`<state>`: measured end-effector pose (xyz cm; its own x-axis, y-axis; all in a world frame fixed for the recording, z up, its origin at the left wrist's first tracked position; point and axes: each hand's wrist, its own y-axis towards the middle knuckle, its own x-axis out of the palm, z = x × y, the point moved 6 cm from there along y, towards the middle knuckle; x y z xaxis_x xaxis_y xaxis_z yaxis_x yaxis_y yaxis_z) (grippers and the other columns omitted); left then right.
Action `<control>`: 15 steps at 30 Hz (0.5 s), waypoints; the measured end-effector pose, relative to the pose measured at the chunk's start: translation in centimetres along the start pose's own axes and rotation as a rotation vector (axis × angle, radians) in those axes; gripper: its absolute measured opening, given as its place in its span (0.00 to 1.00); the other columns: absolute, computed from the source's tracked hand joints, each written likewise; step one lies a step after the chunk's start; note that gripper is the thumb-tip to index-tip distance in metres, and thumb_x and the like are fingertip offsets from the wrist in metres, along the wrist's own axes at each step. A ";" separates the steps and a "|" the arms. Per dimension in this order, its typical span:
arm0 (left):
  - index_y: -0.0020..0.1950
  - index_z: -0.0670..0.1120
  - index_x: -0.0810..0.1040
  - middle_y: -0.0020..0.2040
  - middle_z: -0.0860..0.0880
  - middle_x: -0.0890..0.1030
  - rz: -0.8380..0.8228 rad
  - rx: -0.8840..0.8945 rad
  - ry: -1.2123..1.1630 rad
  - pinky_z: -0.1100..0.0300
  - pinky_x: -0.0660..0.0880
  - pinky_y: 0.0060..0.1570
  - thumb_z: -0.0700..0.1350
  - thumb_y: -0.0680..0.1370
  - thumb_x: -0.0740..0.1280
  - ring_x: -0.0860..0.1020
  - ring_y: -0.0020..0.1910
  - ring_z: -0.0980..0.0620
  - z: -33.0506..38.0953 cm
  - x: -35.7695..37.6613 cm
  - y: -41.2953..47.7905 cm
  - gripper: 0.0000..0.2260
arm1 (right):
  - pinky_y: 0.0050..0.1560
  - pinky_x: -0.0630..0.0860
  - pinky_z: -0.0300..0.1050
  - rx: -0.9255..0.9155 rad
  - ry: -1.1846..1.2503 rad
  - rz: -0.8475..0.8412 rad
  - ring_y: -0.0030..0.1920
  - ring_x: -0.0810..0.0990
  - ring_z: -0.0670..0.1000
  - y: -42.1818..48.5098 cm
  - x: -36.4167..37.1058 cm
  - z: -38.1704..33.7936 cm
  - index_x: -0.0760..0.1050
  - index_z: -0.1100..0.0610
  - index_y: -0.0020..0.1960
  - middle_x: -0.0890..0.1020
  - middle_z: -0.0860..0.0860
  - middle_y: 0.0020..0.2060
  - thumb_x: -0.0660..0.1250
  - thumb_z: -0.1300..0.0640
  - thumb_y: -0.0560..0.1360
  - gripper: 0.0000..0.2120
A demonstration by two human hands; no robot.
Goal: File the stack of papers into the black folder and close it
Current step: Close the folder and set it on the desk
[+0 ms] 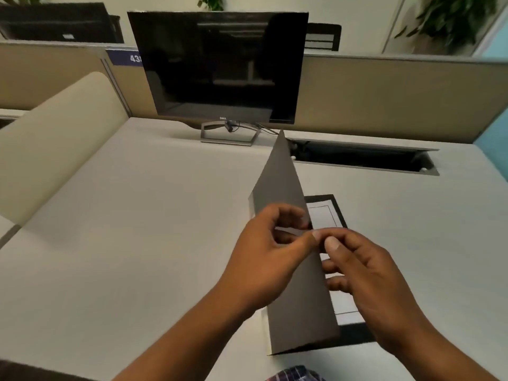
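Black card folder (298, 306) is lying on the pale desk (137, 229), white papers (324, 218) inside, cover upright. Left hand (264, 254) and right hand (365, 273) are pinching the cover edge; closing step appears underway, lowering flat next.

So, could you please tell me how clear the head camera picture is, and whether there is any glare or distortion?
Head view: wide-angle bending bows the desk edges; the dark monitor mirrors ceiling lights; the plant at top right is smeared; both hands and the folder cover look fairly sharp.
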<state>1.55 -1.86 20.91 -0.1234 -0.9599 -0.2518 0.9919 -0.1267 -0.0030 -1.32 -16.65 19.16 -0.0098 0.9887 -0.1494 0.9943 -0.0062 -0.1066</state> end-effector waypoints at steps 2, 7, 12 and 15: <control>0.55 0.58 0.78 0.50 0.59 0.83 -0.070 0.011 -0.024 0.70 0.78 0.43 0.53 0.75 0.71 0.82 0.49 0.62 0.0 1.8 0.4 0.10 | 0.33 0.76 0.30 -0.026 -0.092 0.099 0.45 0.82 0.38 -0.3 -1.8 -0.2 0.76 0.41 0.53 0.83 0.39 0.44 0.67 0.41 0.67 0.16; 0.55 0.57 0.77 0.49 0.59 0.83 -0.040 -0.084 0.074 0.76 0.75 0.38 0.55 0.75 0.71 0.80 0.48 0.65 -4.4 2.3 0.4 0.10 | 0.32 0.74 0.27 -0.014 -0.272 0.237 0.41 0.82 0.39 -0.5 -6.7 2.9 0.75 0.38 0.56 0.81 0.38 0.47 0.71 0.58 0.72 0.19; 0.59 0.52 0.75 0.55 0.56 0.79 0.036 -0.340 0.282 0.62 0.77 0.48 0.55 0.75 0.71 0.80 0.53 0.53 -12.0 1.6 -0.4 0.15 | 0.38 0.75 0.35 0.107 -0.309 0.307 0.38 0.82 0.41 -0.4 -11.1 8.3 0.77 0.42 0.58 0.82 0.42 0.47 0.68 0.61 0.74 0.18; 0.61 0.49 0.73 0.58 0.51 0.77 0.028 -0.483 0.330 0.55 0.77 0.53 0.54 0.76 0.70 0.79 0.54 0.51 -15.5 1.7 -1.4 0.18 | 0.41 0.76 0.39 0.196 -0.337 0.303 0.38 0.83 0.44 -0.2 -12.5 11.8 0.79 0.45 0.57 0.83 0.45 0.46 0.68 0.62 0.74 0.16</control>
<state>0.40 0.58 5.45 -0.1584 -0.8227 -0.5459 0.9052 0.0998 -0.4132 -2.69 -30.75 9.40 0.2105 0.8349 -0.5086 0.9194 -0.3459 -0.1874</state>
